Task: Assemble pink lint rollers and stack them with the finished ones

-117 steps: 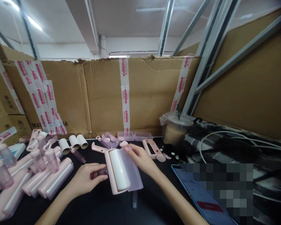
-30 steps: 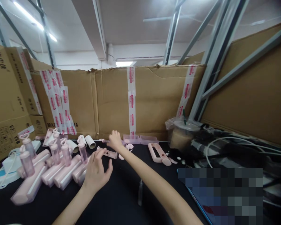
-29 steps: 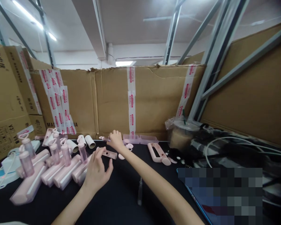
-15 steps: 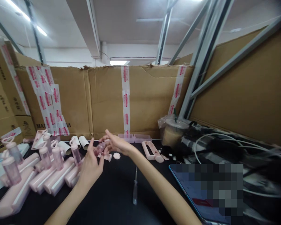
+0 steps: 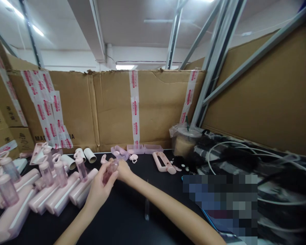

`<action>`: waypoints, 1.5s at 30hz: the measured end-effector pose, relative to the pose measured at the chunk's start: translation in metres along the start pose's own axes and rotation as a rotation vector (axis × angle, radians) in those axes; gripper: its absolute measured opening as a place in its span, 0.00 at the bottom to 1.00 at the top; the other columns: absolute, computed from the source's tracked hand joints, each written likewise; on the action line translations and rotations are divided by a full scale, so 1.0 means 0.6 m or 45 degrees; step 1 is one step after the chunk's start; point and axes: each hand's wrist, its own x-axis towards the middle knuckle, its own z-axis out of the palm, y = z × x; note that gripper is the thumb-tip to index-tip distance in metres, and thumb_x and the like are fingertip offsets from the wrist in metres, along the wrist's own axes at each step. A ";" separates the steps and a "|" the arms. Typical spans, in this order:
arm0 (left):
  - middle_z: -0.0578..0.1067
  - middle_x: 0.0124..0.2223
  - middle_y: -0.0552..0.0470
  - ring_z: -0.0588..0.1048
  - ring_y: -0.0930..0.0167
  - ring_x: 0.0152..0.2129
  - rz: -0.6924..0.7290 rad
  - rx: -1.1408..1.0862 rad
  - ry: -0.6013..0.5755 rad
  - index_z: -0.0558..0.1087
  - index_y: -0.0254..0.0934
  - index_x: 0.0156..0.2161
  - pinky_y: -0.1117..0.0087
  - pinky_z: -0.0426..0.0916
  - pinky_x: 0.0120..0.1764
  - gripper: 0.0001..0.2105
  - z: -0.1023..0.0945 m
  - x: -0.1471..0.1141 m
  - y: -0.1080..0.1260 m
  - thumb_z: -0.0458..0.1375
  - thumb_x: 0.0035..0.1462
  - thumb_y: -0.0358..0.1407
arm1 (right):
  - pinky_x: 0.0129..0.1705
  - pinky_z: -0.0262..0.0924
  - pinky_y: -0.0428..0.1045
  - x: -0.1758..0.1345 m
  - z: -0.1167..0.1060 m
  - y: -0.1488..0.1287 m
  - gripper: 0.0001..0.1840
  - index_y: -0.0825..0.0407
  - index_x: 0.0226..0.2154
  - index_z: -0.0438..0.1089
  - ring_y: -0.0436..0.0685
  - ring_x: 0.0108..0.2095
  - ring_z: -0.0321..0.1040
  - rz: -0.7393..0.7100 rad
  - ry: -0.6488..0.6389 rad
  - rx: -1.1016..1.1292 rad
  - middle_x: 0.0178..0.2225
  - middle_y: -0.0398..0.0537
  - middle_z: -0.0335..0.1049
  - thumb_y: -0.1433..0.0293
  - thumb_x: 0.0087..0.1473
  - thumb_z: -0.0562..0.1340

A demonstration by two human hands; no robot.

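My left hand [image 5: 100, 188] is closed around a small translucent pink cup-like piece [image 5: 109, 174], held above the black table. Just behind and beside it is my right hand [image 5: 123, 170], its back toward me. The fingers of the right hand are mostly hidden, so I cannot see whether they grip anything. A pale pink part [image 5: 103, 159] lies just beyond the left hand. Behind the hands are a clear lilac tray [image 5: 120, 153] and a white cap with a loop [image 5: 134, 158].
Several pink handheld bodies [image 5: 62, 194] and clear pink bottles with loop caps [image 5: 81, 169] stand at left. White tubes [image 5: 89, 155] lie behind them. A screwdriver [image 5: 147, 209], pink frame [image 5: 163, 162], drink cup [image 5: 185, 143] and cables [image 5: 232, 149] are to the right.
My right hand has come down from beside the pink piece to behind it, its spread fingers now hidden. The lilac tray and looped cap have come into sight. The view has shifted slightly.
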 end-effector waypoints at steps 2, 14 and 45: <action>0.72 0.37 0.48 0.71 0.70 0.28 -0.004 0.002 -0.088 0.65 0.37 0.50 0.70 0.68 0.32 0.20 0.001 -0.001 0.002 0.52 0.56 0.45 | 0.41 0.64 0.52 -0.016 -0.027 0.023 0.17 0.53 0.50 0.60 0.55 0.42 0.68 -0.037 0.071 0.222 0.42 0.51 0.69 0.68 0.59 0.55; 0.74 0.33 0.52 0.70 0.71 0.26 0.002 0.325 -0.316 0.68 0.39 0.47 0.72 0.63 0.32 0.15 0.010 -0.012 0.004 0.46 0.60 0.42 | 0.36 0.62 0.48 -0.122 -0.061 0.058 0.22 0.47 0.51 0.64 0.52 0.31 0.69 0.056 0.061 1.756 0.38 0.47 0.71 0.59 0.54 0.60; 0.73 0.27 0.55 0.73 0.68 0.24 -0.118 0.662 -0.407 0.61 0.40 0.44 0.71 0.59 0.28 0.11 0.015 -0.019 -0.011 0.44 0.60 0.42 | 0.42 0.60 0.48 -0.134 -0.058 0.042 0.20 0.45 0.55 0.60 0.53 0.38 0.67 -0.153 0.194 0.672 0.42 0.47 0.69 0.65 0.61 0.51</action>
